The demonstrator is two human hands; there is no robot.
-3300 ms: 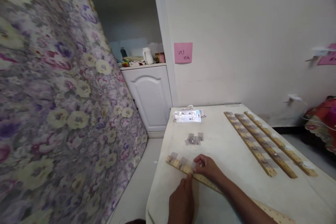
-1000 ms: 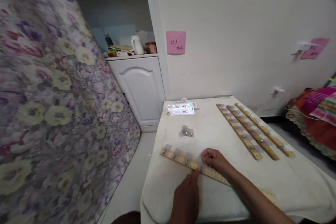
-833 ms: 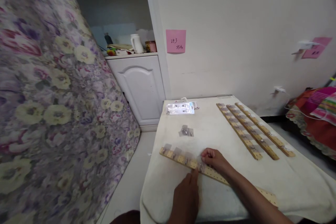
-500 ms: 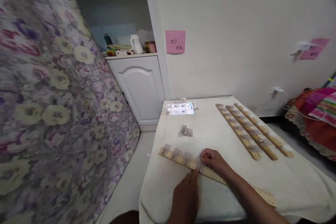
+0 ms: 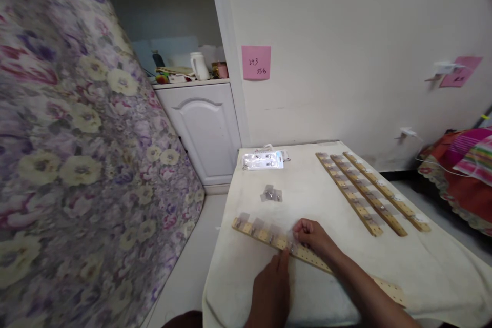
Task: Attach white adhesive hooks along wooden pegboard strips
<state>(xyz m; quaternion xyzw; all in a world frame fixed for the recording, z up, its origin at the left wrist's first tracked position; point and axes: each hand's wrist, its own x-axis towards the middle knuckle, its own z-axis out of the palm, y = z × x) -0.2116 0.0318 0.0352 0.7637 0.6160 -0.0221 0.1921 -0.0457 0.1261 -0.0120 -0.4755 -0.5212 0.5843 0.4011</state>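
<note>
A long wooden strip with rows of small holes [image 5: 261,234] lies slanted on the cloth-covered table. Several small clear plastic pieces with shiny metal bits stand along its left half. My left hand [image 5: 271,284] is closed, its fingertips pressed on the near edge of the strip beside one clear plastic piece [image 5: 292,246]. From the far side, my right hand [image 5: 312,234] pinches at the top of that same piece. My right forearm hides part of the strip. Beyond the strip sits a small pile of clear plastic pieces with metal bits [image 5: 271,193].
Three more wooden strips [image 5: 349,192] with clear pieces lie side by side at the right. A clear blister pack [image 5: 263,160] is at the table's back. The table [image 5: 246,271] meets a wall. A floral curtain [image 5: 88,138] hangs left, and a white cabinet [image 5: 203,133] stands behind.
Both hands stay at the same plastic piece on the strip, with barely any movement. The view has shifted very slightly.
</note>
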